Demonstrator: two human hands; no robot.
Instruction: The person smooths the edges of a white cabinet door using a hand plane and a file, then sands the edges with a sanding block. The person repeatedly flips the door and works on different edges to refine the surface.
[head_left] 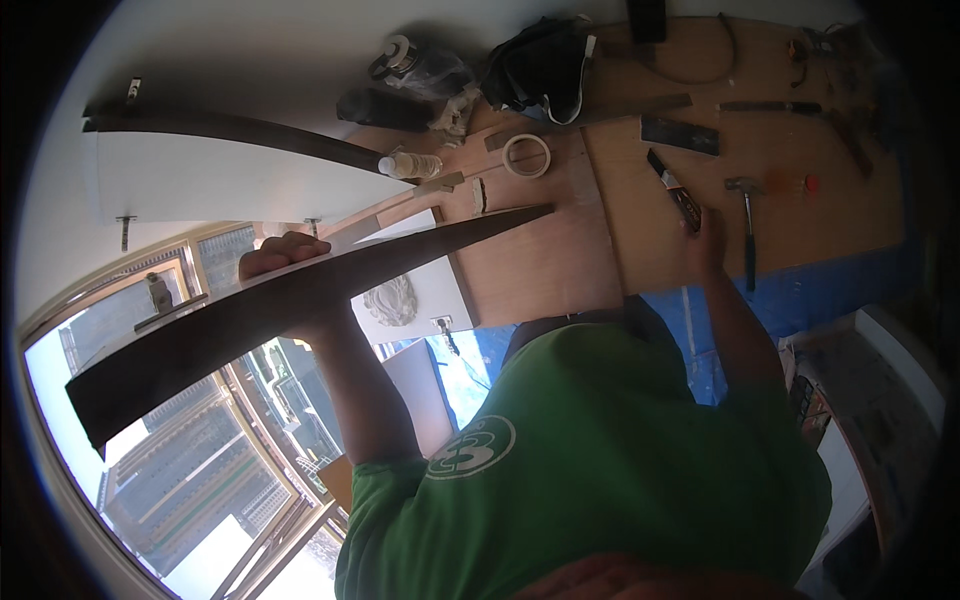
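My left hand (pixel 290 255) is closed around a long, dark board (pixel 190 325) held tilted across the left half of the view, its fingers showing over the far edge. My right hand (pixel 708 240) grips a black utility knife (pixel 670 185) low over the plywood worktop, at the right. A hammer (pixel 745 188) with a dark handle lies just right of that hand, and a dark flat block (pixel 679 135) lies beyond the knife. A roll of tape (pixel 527 140) sits on the wood past the board's far end.
A water bottle (pixel 410 164), black bag (pixel 530 65) and steel flask (pixel 400 55) stand at the back. A white panel with a relief ornament (pixel 390 298) lies under the board. Blue sheeting (pixel 655 310) runs along the worktop's near edge; a window (pixel 190 460) is at left.
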